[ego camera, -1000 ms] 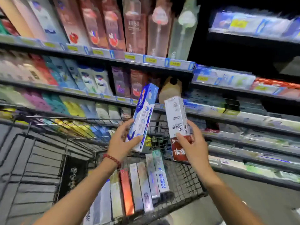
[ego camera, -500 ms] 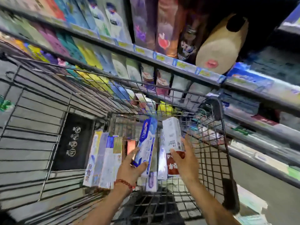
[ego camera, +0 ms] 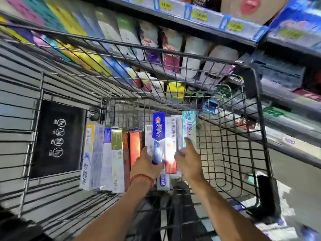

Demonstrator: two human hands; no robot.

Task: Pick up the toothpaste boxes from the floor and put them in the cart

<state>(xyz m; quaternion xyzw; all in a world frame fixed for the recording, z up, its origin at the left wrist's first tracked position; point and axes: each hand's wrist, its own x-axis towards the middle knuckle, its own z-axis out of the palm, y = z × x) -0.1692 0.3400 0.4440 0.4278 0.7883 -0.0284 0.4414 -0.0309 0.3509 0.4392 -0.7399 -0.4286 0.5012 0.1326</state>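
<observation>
Down in the head view, both hands reached into the wire cart (ego camera: 250, 119), whose far rim ran across the upper part of the scene. The left hand (ego camera: 147, 165) (a red string bracelet (ego camera: 141, 178) on its wrist) gripped the near end of a blue toothpaste box (ego camera: 158, 129), fingers curled round it. Just right of that box stood a white-and-red toothpaste box (ego camera: 171, 150), touching it. The right hand (ego camera: 188, 160) lay against the right side of this pair with its fingers stretched forward, the forefinger laid along a teal toothpaste box (ego camera: 189, 126); whether the thumb pinched the white-and-red box could not be told, the spot being blurred. All three boxes lay lengthwise on the cart floor, pointing away. To their left, a row of more boxes (ego camera: 107, 159) lay side by side, touching, white, yellow, green and orange among them. On the cart's left wall hung a black placard (ego camera: 57, 138) with white symbols. Beyond the far rim, store shelves (ego camera: 205, 23) held packaged goods and yellow price tags.
</observation>
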